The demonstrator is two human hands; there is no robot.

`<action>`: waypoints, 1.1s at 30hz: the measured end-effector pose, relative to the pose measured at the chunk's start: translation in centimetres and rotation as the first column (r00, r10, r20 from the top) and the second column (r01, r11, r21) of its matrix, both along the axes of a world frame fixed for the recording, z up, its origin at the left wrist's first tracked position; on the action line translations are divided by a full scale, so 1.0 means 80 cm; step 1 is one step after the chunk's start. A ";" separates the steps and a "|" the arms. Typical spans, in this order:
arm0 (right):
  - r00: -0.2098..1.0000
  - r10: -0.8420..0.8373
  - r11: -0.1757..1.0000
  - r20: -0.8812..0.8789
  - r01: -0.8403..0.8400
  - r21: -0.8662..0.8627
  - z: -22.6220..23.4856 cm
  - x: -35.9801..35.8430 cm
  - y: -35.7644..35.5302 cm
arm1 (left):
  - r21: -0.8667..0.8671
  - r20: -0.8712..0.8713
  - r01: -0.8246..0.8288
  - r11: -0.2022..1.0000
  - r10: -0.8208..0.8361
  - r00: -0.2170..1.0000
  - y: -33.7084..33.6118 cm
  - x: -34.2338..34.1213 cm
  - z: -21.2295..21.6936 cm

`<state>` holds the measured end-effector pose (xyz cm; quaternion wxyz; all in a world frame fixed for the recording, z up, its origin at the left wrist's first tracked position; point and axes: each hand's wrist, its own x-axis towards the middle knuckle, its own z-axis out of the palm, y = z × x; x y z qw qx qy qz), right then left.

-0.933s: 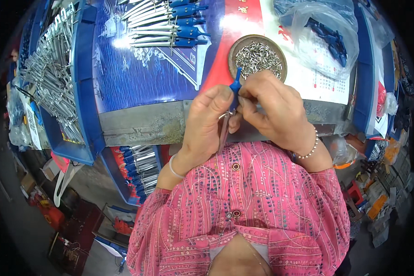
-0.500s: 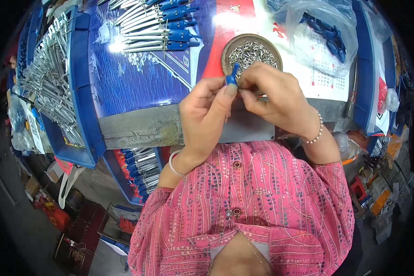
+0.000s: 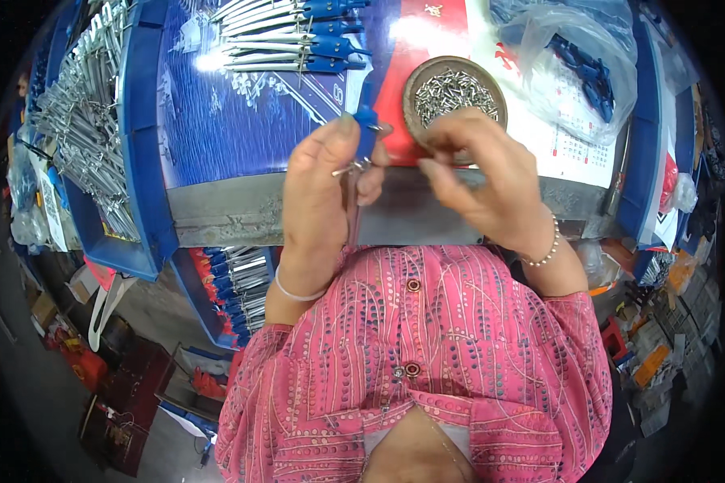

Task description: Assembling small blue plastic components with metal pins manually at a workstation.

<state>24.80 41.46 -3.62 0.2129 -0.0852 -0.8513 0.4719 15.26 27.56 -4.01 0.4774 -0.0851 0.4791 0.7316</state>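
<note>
My left hand is closed around a blue plastic part, pinching it between thumb and fingers at the front edge of the bench. Thin metal pins stick out beside its lower end; the fingers hide some of it. My right hand is apart from the part, just in front of a round brown bowl of small silvery rivets. Its thumb and forefinger are spread, the other fingers curled and slightly blurred. A small silvery glint between them cannot be made out.
Blue-ended assemblies with long pale metal arms lie in a row at the back left. A blue bin of metal rods stands at the left. At the back right is a clear plastic bag with blue parts.
My hands have drawn apart. The left hand moved left with the blue part and turned it, bringing metal pins into sight. My right hand let go of the part and stays near the bowl.
</note>
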 end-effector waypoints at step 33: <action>0.977 0.155 0.987 0.146 -0.158 0.007 0.004 -0.015 0.006 | -0.122 -0.583 -0.023 0.992 -0.053 0.811 0.003 0.029 -0.017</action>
